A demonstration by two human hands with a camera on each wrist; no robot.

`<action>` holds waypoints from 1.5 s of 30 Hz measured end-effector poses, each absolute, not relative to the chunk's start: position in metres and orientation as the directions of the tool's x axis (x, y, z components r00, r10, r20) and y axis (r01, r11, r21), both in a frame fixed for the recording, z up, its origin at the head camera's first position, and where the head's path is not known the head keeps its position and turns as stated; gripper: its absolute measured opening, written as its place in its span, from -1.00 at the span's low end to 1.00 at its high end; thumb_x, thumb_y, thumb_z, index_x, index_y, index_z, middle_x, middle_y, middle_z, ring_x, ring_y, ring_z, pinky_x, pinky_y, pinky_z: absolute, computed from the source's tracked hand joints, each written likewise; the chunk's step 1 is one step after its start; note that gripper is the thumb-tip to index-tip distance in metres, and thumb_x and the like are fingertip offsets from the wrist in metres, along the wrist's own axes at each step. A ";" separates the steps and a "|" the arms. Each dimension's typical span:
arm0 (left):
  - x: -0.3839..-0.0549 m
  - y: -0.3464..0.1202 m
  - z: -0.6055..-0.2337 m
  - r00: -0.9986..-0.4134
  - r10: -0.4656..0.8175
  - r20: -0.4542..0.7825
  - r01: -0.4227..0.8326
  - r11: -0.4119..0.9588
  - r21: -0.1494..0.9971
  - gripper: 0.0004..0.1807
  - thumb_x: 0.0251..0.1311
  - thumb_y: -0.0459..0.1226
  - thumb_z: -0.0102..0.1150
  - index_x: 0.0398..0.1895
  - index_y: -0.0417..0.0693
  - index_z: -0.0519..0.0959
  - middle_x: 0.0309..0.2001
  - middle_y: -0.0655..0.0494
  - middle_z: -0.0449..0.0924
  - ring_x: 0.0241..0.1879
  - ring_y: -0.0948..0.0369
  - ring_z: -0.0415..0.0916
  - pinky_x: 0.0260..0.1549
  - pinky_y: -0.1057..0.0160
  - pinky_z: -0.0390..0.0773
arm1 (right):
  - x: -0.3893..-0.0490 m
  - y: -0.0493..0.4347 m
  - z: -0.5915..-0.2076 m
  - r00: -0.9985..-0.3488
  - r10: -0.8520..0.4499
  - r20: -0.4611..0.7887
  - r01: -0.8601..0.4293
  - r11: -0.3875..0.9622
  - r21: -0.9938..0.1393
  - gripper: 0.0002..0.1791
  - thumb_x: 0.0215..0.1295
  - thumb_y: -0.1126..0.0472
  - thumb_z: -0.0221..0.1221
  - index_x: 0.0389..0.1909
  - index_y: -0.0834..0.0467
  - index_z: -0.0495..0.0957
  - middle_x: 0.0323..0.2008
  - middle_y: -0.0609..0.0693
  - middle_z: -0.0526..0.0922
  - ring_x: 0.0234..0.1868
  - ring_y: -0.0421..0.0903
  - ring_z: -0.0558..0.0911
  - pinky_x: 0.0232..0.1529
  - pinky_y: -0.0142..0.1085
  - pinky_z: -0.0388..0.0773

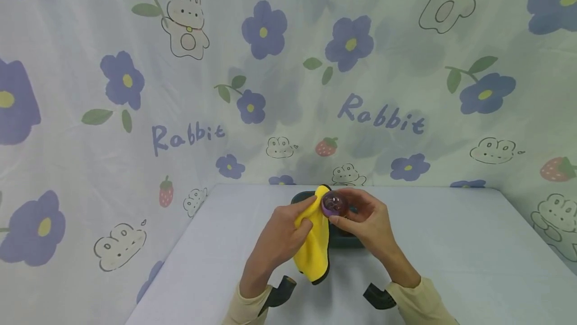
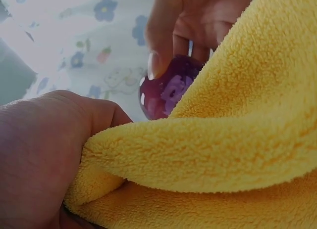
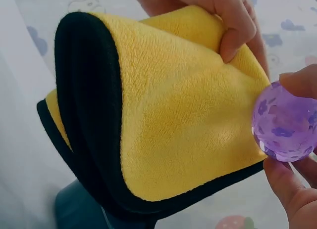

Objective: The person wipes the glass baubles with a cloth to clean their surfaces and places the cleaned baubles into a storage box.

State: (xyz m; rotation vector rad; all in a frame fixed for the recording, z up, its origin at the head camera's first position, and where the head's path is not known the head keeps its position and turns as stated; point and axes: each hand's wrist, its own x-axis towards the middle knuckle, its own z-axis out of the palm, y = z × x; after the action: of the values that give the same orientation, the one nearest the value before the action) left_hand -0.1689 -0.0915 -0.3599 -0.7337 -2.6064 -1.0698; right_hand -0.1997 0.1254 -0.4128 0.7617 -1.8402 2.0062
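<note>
My left hand [image 1: 281, 232] grips a folded yellow fleece cloth [image 1: 315, 252] with black edging, its lower end hanging down. Between the thumb and fingers of my right hand [image 1: 374, 222] is a clear purple ball [image 1: 334, 205]. The cloth touches or nearly touches the ball's left side. Up close in the right wrist view, the ball [image 3: 283, 125] shows darker purple shapes inside and sits against the cloth's edge [image 3: 198, 110]. From the left wrist, the cloth [image 2: 237, 150] covers part of the ball [image 2: 171, 88].
Behind and below the hands, a dark green tray [image 1: 347, 243] stands on the white table [image 1: 451, 245]; the cloth and hands hide much of it, and its contents cannot be told. A curtain with flowers and rabbits [image 1: 288, 89] hangs at the table's back and sides.
</note>
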 end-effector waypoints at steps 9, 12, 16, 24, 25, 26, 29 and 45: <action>-0.164 -0.091 -0.358 -0.856 0.347 0.383 0.516 0.616 0.595 -0.46 0.34 -0.37 0.04 0.40 -0.17 0.50 -0.06 0.01 0.73 -0.31 0.27 0.57 -0.26 0.41 0.63 | -0.200 0.126 -0.415 -0.845 -0.105 0.525 -0.527 -0.004 -0.850 -0.41 0.12 0.41 0.44 0.23 0.22 0.58 0.10 0.18 0.70 0.01 -0.25 0.73 0.04 -0.37 0.69; -0.162 -0.091 -0.357 -0.848 0.341 0.406 0.529 0.601 0.599 -0.47 0.33 -0.38 0.06 0.39 -0.15 0.52 -0.05 0.01 0.74 -0.30 0.25 0.59 -0.25 0.40 0.64 | -0.201 0.127 -0.416 -0.856 -0.123 0.502 -0.509 0.028 -0.860 -0.42 0.15 0.36 0.44 0.23 0.17 0.59 0.09 0.22 0.69 -0.02 -0.22 0.73 0.01 -0.36 0.70; -0.162 -0.092 -0.355 -0.831 0.334 0.444 0.553 0.576 0.602 -0.47 0.30 -0.41 0.07 0.37 -0.14 0.54 -0.04 0.02 0.75 -0.31 0.26 0.60 -0.25 0.37 0.65 | -0.202 0.127 -0.416 -0.871 -0.153 0.467 -0.479 0.045 -0.877 -0.41 0.13 0.33 0.46 0.24 0.14 0.59 0.07 0.20 0.69 -0.06 -0.20 0.73 0.00 -0.37 0.70; -0.162 -0.090 -0.356 -0.803 0.322 0.501 0.591 0.531 0.607 -0.46 0.27 -0.46 0.08 0.34 -0.12 0.57 -0.05 0.05 0.73 -0.37 0.28 0.53 -0.31 0.35 0.61 | -0.200 0.121 -0.417 -0.870 -0.256 0.422 -0.447 0.044 -0.894 -0.36 0.03 0.33 0.52 0.20 0.18 0.59 0.09 0.24 0.67 -0.13 -0.17 0.75 -0.05 -0.34 0.72; -0.163 -0.090 -0.356 -0.802 0.322 0.504 0.593 0.530 0.606 -0.47 0.27 -0.47 0.08 0.34 -0.12 0.58 -0.04 0.04 0.73 -0.37 0.28 0.52 -0.31 0.36 0.61 | -0.200 0.120 -0.417 -0.870 -0.260 0.420 -0.446 0.048 -0.894 -0.36 0.02 0.32 0.53 0.19 0.17 0.59 0.08 0.23 0.67 -0.13 -0.17 0.75 -0.05 -0.34 0.72; -0.163 -0.090 -0.356 -0.800 0.323 0.505 0.596 0.529 0.605 -0.47 0.28 -0.47 0.08 0.34 -0.12 0.58 -0.04 0.04 0.73 -0.37 0.29 0.52 -0.30 0.36 0.61 | -0.199 0.119 -0.418 -0.869 -0.262 0.421 -0.448 0.050 -0.893 -0.36 0.01 0.32 0.54 0.18 0.16 0.60 0.07 0.23 0.68 -0.14 -0.16 0.75 -0.05 -0.34 0.72; -0.163 -0.090 -0.356 -0.799 0.328 0.505 0.598 0.528 0.603 -0.48 0.29 -0.47 0.08 0.33 -0.12 0.58 -0.05 0.04 0.73 -0.39 0.30 0.51 -0.32 0.36 0.61 | -0.197 0.117 -0.418 -0.862 -0.272 0.428 -0.457 0.051 -0.888 -0.36 -0.01 0.31 0.55 0.17 0.12 0.61 0.07 0.18 0.68 -0.15 -0.16 0.75 -0.06 -0.34 0.73; -0.183 -0.109 -0.359 -0.832 0.389 0.395 0.554 0.537 0.637 -0.52 0.30 -0.45 0.02 0.25 -0.08 0.64 0.01 0.04 0.74 -0.50 0.32 0.46 -0.47 0.37 0.57 | -0.190 0.115 -0.411 -0.753 -0.373 0.542 -0.592 0.024 -0.805 -0.35 0.03 0.32 0.54 0.23 0.14 0.63 0.10 0.11 0.64 0.03 -0.17 0.74 0.00 -0.26 0.73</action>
State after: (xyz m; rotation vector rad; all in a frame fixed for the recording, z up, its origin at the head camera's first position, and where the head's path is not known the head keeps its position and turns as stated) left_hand -0.1827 -0.1092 -0.3592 -0.7993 -2.5681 -1.1739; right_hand -0.1897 0.1145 -0.4111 1.0100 -2.1111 1.8147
